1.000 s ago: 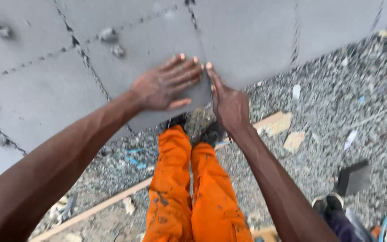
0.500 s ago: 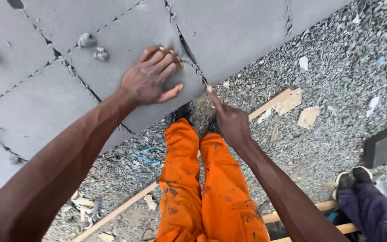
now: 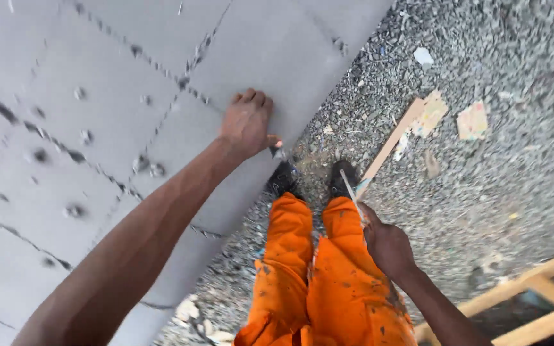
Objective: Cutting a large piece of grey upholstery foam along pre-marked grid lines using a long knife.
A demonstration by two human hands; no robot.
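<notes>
Left hand (image 3: 246, 123) presses flat, open, on the grey block wall (image 3: 97, 96); right hand (image 3: 386, 243), at five o'clock, grips a thin tool (image 3: 352, 190).

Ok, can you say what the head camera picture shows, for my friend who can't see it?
A person's left hand presses flat on a grey block wall, while the right hand holds a thin pointed tool down by the knees. Below are orange trousers, dark shoes and a gravel ground with wood scraps.
</notes>
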